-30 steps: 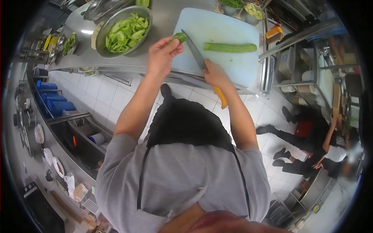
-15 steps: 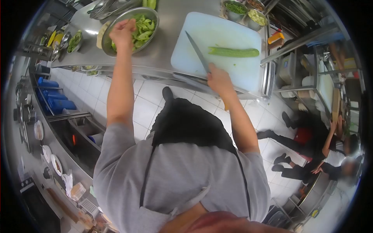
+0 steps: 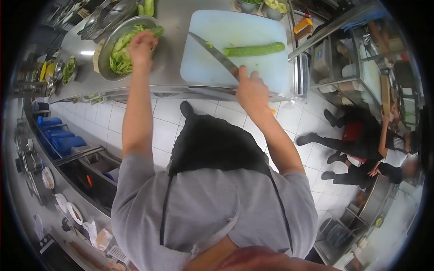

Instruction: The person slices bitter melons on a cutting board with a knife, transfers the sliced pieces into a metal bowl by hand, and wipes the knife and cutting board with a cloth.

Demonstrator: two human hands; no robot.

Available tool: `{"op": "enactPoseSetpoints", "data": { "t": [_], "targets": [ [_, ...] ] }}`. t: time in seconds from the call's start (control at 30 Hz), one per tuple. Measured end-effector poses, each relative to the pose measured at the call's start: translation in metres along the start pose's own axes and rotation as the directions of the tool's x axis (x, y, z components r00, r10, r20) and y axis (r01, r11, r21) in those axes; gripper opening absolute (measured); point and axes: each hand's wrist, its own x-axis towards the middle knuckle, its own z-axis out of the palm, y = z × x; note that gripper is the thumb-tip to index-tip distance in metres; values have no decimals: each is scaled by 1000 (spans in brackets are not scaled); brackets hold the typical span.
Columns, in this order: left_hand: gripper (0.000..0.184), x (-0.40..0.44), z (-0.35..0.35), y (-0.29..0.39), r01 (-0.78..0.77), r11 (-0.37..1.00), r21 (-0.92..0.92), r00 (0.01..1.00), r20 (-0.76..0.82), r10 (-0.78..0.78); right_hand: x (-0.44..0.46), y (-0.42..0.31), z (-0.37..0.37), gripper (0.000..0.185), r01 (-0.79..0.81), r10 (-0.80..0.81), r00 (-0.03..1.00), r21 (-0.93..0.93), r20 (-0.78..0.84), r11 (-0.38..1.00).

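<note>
My left hand (image 3: pixel 142 46) is over the right side of a metal bowl (image 3: pixel 105 58) of cut green vegetable pieces (image 3: pixel 120 55). Its fingers are closed, slightly blurred, around a green piece (image 3: pixel 157 31) that sticks out by the rim. On the right, my right hand (image 3: pixel 252 90) grips a large knife (image 3: pixel 214 53), its blade slanting up-left over the white cutting board (image 3: pixel 203 27). A long peeled green vegetable (image 3: pixel 255 49) lies on the board, right of the blade, with small green bits around it.
Metal utensils (image 3: pixel 103 20) and more green vegetable (image 3: pixel 147 7) are behind the bowl. Containers of chopped food (image 3: pixel 275 8) stand past the board. A small bowl of greens (image 3: pixel 68 71) is at far left. Other people (image 3: pixel 361 144) are at the right.
My left hand moved left from the board to the bowl, then toward its right side. My right hand still holds the knife, lowered onto or close over the board. The view has shifted slightly.
</note>
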Motion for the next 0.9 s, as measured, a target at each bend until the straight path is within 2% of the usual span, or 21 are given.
{"op": "enactPoseSetpoints", "data": {
  "t": [0.07,0.17,0.2,0.27,0.33,0.4,0.43,0.47,0.5,0.53,0.57,0.63,0.73,0.8,0.87,0.9],
  "targets": [
    [15,-11,28,-15,40,996,82,993,106,-48,2,4,-4,36,-131,114,981,104,156,986],
    [17,-13,57,-50,26,956,293,934,334,-128,-1,17,2,29,-147,107,977,217,184,965],
    [19,-15,63,-52,-75,872,483,929,352,-116,-3,20,-1,29,-160,106,976,293,191,943],
    [24,-19,73,-54,-269,571,776,914,393,-102,-9,25,-7,29,-183,101,974,442,203,878],
    [27,-39,85,-48,-270,693,669,950,302,78,-18,32,-11,27,-276,123,954,647,272,711],
    [30,-69,101,-39,-300,785,542,954,182,238,-25,37,-19,30,-404,110,910,790,400,461],
    [31,-90,112,-43,-42,973,226,980,199,-3,-28,37,-30,33,-489,76,868,817,491,307],
    [32,-113,124,-46,264,959,-105,930,291,-224,-32,38,-41,36,-567,25,821,810,571,150],
    [35,-134,133,-31,540,816,-208,802,423,-423,-36,39,-51,36,-607,10,792,785,611,126],
    [37,-149,142,-13,768,585,-261,613,565,-553,-39,40,-62,36,-646,-5,760,757,650,104],
    [36,-159,150,-7,778,559,-287,606,579,-546,-43,43,-67,36,-682,-21,728,726,686,84],
    [33,-174,161,-1,798,502,-333,588,608,-533,-58,55,-63,34,-681,-8,727,723,686,116],
    [33,-183,157,-10,752,651,-104,601,514,-612,-74,62,-56,33,-668,47,742,731,669,140],
    [29,-180,143,-30,718,677,-161,668,432,-606,-90,67,-53,32,-649,102,761,750,641,130],
    [19,-162,142,-51,632,697,-340,775,284,-564,-103,74,-50,31,-621,166,781,776,602,109],
    [20,-163,152,-37,533,756,-380,845,271,-461,-109,78,-53,30,-643,192,761,760,619,99]
  ]
}}
